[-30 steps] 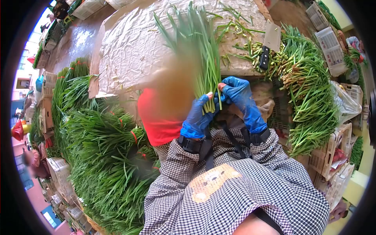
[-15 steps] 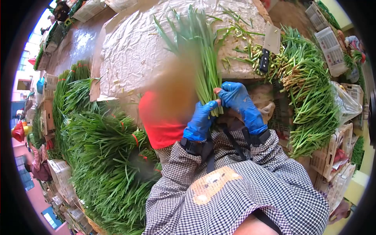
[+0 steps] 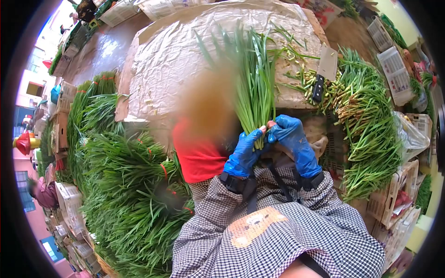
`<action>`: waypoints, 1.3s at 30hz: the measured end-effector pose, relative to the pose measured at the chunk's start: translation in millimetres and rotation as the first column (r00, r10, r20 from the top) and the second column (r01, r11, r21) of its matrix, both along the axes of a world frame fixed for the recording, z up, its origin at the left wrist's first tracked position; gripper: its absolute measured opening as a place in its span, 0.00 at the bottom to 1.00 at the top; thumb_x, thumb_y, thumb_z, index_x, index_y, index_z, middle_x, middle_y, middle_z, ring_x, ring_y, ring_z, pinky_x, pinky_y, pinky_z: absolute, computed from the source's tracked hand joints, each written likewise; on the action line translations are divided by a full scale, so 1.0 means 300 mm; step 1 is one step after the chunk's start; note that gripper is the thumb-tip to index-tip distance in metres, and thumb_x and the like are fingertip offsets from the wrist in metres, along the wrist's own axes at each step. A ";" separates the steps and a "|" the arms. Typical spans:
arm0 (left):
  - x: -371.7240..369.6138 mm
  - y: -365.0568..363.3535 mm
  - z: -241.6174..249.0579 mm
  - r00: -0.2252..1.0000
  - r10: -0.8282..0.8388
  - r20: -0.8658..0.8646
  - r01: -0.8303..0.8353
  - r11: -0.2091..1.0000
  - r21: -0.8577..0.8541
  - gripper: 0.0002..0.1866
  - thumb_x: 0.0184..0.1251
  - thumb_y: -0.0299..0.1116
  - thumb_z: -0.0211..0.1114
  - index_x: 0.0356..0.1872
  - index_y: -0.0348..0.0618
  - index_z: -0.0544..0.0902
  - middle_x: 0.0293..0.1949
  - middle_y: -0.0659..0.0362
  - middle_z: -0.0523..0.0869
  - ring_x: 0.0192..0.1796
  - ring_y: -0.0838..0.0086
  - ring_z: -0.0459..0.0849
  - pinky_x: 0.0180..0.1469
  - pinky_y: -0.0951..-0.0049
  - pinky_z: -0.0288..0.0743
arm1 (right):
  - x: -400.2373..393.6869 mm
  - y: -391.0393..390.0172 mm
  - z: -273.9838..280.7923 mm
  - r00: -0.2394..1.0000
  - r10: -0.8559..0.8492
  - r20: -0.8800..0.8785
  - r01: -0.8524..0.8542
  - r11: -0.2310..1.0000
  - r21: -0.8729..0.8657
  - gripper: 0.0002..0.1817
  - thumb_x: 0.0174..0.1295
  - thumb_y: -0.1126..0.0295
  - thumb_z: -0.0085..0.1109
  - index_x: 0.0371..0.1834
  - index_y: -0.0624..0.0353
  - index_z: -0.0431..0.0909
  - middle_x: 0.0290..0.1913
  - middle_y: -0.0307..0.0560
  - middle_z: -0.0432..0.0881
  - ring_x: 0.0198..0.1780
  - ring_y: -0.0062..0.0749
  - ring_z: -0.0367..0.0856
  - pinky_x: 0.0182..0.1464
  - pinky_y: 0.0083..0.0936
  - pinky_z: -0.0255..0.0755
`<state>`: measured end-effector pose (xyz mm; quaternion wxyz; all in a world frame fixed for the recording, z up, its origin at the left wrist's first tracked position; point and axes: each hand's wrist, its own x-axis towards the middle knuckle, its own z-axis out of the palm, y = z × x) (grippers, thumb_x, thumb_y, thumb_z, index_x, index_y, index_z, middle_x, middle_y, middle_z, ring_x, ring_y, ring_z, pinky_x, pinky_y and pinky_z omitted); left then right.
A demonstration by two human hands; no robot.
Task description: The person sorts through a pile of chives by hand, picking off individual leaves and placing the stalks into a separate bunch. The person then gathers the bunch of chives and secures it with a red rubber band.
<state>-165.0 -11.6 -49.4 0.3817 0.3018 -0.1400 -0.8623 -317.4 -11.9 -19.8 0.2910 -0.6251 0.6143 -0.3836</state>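
Note:
A bunch of long green garlic chives (image 3: 256,88) stands out in front of me, leaves pointing away and pale stem ends toward my body. My left hand (image 3: 244,152), in a blue glove, is closed round the lower stems. Close beside it, my right hand (image 3: 289,136), also blue-gloved, has its fingers curled in at the right side of the stems. Both thumb tips are bare and nearly meet. Whatever the right fingers pinch is hidden. Beyond the bunch lies a cloth-covered board (image 3: 167,55), and a cleaver with a black handle (image 3: 318,88) rests at its right.
Loose chives (image 3: 366,125) are heaped on the right, with cut stem ends (image 3: 308,78) near the cleaver. Bundles tied with red bands (image 3: 130,185) pile up on the left. Red cloth (image 3: 197,155) and a blurred patch sit left of my hands. Crates (image 3: 394,74) stand along the right.
The view has shifted slightly, so the board and hands appear lower and farther right. The bunch's leaves are more spread. Both hands stay at the stem ends.

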 end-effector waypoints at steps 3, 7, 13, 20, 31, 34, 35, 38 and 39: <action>-0.019 -0.012 0.021 0.998 0.057 0.004 -0.057 0.998 0.041 0.10 0.67 0.35 0.58 0.45 0.43 0.78 0.33 0.63 0.82 0.32 0.79 0.80 0.34 0.75 0.77 | 0.021 0.032 0.019 0.956 -0.037 0.292 0.022 0.998 0.054 0.11 0.56 0.72 0.62 0.19 0.64 0.74 0.17 0.44 0.72 0.19 0.22 0.70 0.22 0.26 0.64; 0.001 -0.023 -0.010 0.992 0.052 0.115 -0.058 0.997 0.057 0.11 0.67 0.35 0.58 0.46 0.42 0.78 0.33 0.63 0.82 0.30 0.79 0.80 0.32 0.76 0.77 | 0.026 0.045 0.239 0.636 -0.340 0.693 0.123 0.931 0.344 0.14 0.61 0.72 0.58 0.17 0.60 0.74 0.18 0.36 0.74 0.18 0.15 0.69 0.18 0.18 0.61; 0.014 -0.027 0.043 0.994 -0.018 0.110 0.016 1.000 0.014 0.19 0.66 0.36 0.59 0.57 0.44 0.75 0.30 0.65 0.80 0.28 0.84 0.76 0.27 0.84 0.69 | -0.169 0.054 0.048 0.949 -0.183 0.255 0.077 0.923 0.377 0.14 0.61 0.64 0.62 0.20 0.60 0.76 0.15 0.37 0.75 0.17 0.17 0.72 0.20 0.20 0.65; 0.014 -0.025 0.092 0.972 -0.004 0.237 0.020 0.997 -0.069 0.18 0.65 0.36 0.61 0.55 0.44 0.76 0.27 0.65 0.79 0.26 0.85 0.75 0.25 0.83 0.66 | -0.109 0.048 0.008 0.948 -0.144 0.283 0.027 0.924 0.382 0.10 0.62 0.67 0.59 0.29 0.63 0.80 0.23 0.40 0.81 0.22 0.19 0.78 0.23 0.19 0.70; 0.020 0.058 0.059 0.947 0.089 0.308 -0.123 0.988 0.095 0.09 0.64 0.36 0.62 0.42 0.47 0.76 0.29 0.61 0.82 0.25 0.79 0.76 0.23 0.82 0.66 | -0.001 -0.256 0.092 0.990 0.106 -0.093 -0.126 0.963 -0.240 0.10 0.59 0.69 0.61 0.42 0.60 0.81 0.34 0.42 0.84 0.31 0.24 0.80 0.33 0.21 0.74; 0.048 0.056 0.071 0.950 0.138 0.279 -0.167 0.983 0.082 0.10 0.65 0.38 0.62 0.42 0.47 0.75 0.31 0.58 0.82 0.23 0.79 0.75 0.22 0.82 0.65 | 0.011 -0.344 0.087 0.951 0.165 -0.262 -0.185 0.982 -0.050 0.14 0.57 0.63 0.61 0.42 0.59 0.81 0.37 0.49 0.84 0.37 0.35 0.83 0.40 0.28 0.75; 0.059 0.059 0.069 0.954 0.156 0.256 -0.185 0.978 0.095 0.10 0.66 0.38 0.61 0.43 0.47 0.75 0.31 0.57 0.82 0.23 0.79 0.74 0.22 0.82 0.65 | 0.014 -0.365 0.089 0.876 0.246 -0.415 -0.242 0.968 0.063 0.15 0.56 0.60 0.61 0.41 0.59 0.80 0.37 0.50 0.83 0.37 0.38 0.83 0.40 0.30 0.75; 0.086 0.067 0.044 0.966 0.164 0.200 -0.189 0.976 0.110 0.11 0.67 0.39 0.60 0.44 0.46 0.74 0.30 0.55 0.82 0.22 0.80 0.74 0.21 0.82 0.64 | 0.021 -0.411 0.099 0.906 0.227 -0.357 -0.172 0.969 0.179 0.16 0.54 0.55 0.62 0.34 0.57 0.81 0.30 0.51 0.82 0.33 0.42 0.82 0.37 0.33 0.74; 0.090 0.063 0.049 0.966 0.164 0.200 -0.189 0.975 0.115 0.11 0.67 0.39 0.60 0.43 0.46 0.74 0.30 0.56 0.82 0.22 0.80 0.73 0.21 0.82 0.64 | 0.022 -0.423 0.105 0.923 0.219 -0.317 -0.138 0.956 0.260 0.16 0.54 0.54 0.63 0.31 0.57 0.82 0.28 0.50 0.82 0.31 0.42 0.82 0.35 0.33 0.73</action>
